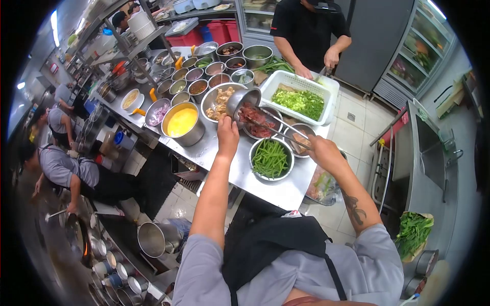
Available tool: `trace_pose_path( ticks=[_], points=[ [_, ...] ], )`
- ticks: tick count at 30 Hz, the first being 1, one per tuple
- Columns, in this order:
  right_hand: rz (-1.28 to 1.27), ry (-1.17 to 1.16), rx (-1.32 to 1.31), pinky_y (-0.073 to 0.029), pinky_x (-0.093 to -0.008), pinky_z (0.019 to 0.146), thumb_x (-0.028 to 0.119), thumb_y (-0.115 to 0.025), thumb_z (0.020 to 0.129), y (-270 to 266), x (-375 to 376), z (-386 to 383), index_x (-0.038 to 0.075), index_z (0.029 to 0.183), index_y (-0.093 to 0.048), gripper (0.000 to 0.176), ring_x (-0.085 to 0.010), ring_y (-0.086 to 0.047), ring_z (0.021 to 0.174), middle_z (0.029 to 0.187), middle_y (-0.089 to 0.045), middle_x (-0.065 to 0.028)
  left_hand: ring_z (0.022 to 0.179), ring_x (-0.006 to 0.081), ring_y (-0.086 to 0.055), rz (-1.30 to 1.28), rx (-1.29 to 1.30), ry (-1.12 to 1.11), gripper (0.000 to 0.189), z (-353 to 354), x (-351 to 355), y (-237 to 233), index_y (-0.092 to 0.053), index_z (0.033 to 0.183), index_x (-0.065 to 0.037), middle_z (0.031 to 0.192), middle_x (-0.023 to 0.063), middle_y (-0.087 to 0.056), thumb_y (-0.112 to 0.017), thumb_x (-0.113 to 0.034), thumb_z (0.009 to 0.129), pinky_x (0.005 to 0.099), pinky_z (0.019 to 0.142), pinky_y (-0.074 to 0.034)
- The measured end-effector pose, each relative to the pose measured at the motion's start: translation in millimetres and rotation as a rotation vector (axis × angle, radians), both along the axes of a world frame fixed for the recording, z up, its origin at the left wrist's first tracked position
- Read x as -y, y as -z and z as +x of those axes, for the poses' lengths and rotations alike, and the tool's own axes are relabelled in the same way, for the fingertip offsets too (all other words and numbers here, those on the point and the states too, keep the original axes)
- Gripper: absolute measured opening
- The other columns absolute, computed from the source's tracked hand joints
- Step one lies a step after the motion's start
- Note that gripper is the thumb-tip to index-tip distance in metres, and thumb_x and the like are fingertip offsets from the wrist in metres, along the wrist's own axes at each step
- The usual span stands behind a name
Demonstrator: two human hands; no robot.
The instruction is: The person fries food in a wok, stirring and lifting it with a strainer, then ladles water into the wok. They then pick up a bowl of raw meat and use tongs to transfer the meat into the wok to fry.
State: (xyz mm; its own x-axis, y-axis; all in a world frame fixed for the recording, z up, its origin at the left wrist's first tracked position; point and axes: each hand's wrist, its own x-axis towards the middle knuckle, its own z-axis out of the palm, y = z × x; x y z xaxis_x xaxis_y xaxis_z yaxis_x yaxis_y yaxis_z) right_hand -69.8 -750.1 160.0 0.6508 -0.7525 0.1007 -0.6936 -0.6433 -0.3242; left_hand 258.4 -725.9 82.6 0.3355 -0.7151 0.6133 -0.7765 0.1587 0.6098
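Observation:
My left hand (228,133) is closed on the edge of a tilted metal bowl (236,103). Sliced raw meat (254,113) lies at its mouth, above a second metal bowl (279,116) that also has meat in it. In my right hand (321,152) are long metal tongs (275,131), their tips reaching into the meat. Nearest me stands a bowl of green beans (270,158). A bowl with pale pink slices (302,136) sits partly behind my right hand. Left of the tilted bowl is a bowl of light brown pieces (218,99), perhaps chicken or mushrooms.
A deep pot of yellow liquid (182,122) and several small ingredient containers (198,87) crowd the steel table (224,158). Across it, a person in black (311,30) cuts greens beside a white basket (331,102). Other people work at stoves on the left.

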Motion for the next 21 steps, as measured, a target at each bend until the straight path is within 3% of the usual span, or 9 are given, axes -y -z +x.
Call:
trace_pose_path(
  ticks=[2, 7, 11, 17, 20, 21],
  points=[
    [-0.035, 0.022, -0.001, -0.047, -0.0431, 0.071, 0.013, -0.066, 0.072, -1.8, 0.8, -3.5, -0.001, 0.115, -0.047, 0.049, -0.0359, -0.058, 0.084, 0.088, -0.059, -0.0205, 0.102, 0.0462, -0.045, -0.072, 0.100, -0.035, 0.010, -1.9, 3.8, 2.8, -0.044, 0.085, 0.005, 0.110, 0.0312, -0.046, -0.052, 0.002, 0.080, 0.0453, 0.088, -0.038],
    [-0.052, 0.034, 0.086, -0.047, -0.0431, 0.071, 0.014, -0.065, 0.072, -4.3, 1.0, -2.4, -0.001, 0.109, -0.050, 0.042, -0.0352, -0.059, 0.084, 0.089, -0.060, -0.0193, 0.105, 0.0457, -0.044, -0.048, 0.036, 0.061, 0.014, -12.8, -0.8, -9.5, -0.047, 0.092, 0.005, 0.113, 0.0301, -0.046, -0.052, 0.001, 0.080, 0.0444, 0.090, -0.038],
    [0.005, 0.022, -0.002, -0.047, -0.0430, 0.070, 0.014, -0.064, 0.073, -9.4, 0.1, -0.1, 0.000, 0.102, -0.053, 0.034, -0.0355, -0.059, 0.081, 0.085, -0.059, -0.0191, 0.107, 0.0458, -0.044, -0.086, 0.037, 0.054, 0.018, -18.4, 0.0, -9.6, -0.048, 0.098, 0.006, 0.115, 0.0302, -0.045, -0.052, 0.001, 0.081, 0.0438, 0.090, -0.038],
    [-0.026, 0.061, -0.055, -0.046, -0.0433, 0.073, 0.011, -0.064, 0.072, -34.3, -8.0, -12.2, 0.000, 0.106, -0.054, 0.037, -0.0364, -0.058, 0.081, 0.083, -0.058, -0.0199, 0.107, 0.0459, -0.045, -0.059, 0.005, -0.026, 0.016, -9.6, -12.8, -0.4, -0.047, 0.095, 0.006, 0.113, 0.0307, -0.047, -0.053, 0.002, 0.080, 0.0438, 0.088, -0.040],
    [-0.034, 0.030, -0.001, -0.046, -0.0431, 0.073, 0.012, -0.065, 0.072, -32.9, -7.4, -11.6, -0.001, 0.106, -0.054, 0.038, -0.0363, -0.058, 0.081, 0.083, -0.059, -0.0195, 0.102, 0.0472, -0.045, -0.027, -0.099, -0.057, 0.013, -6.3, -21.1, 4.2, -0.047, 0.090, 0.006, 0.110, 0.0308, -0.048, -0.053, 0.001, 0.080, 0.0441, 0.088, -0.040],
    [-0.027, 0.017, 0.013, -0.046, -0.0431, 0.073, 0.012, -0.065, 0.072, -30.8, -7.1, -11.4, -0.001, 0.107, -0.054, 0.038, -0.0361, -0.058, 0.081, 0.083, -0.059, -0.0192, 0.097, 0.0441, -0.049, -0.036, -0.070, -0.079, 0.011, -5.6, -23.3, 5.2, -0.046, 0.088, 0.005, 0.106, 0.0289, -0.050, -0.053, 0.001, 0.080, 0.0427, 0.083, -0.042]
  ],
)
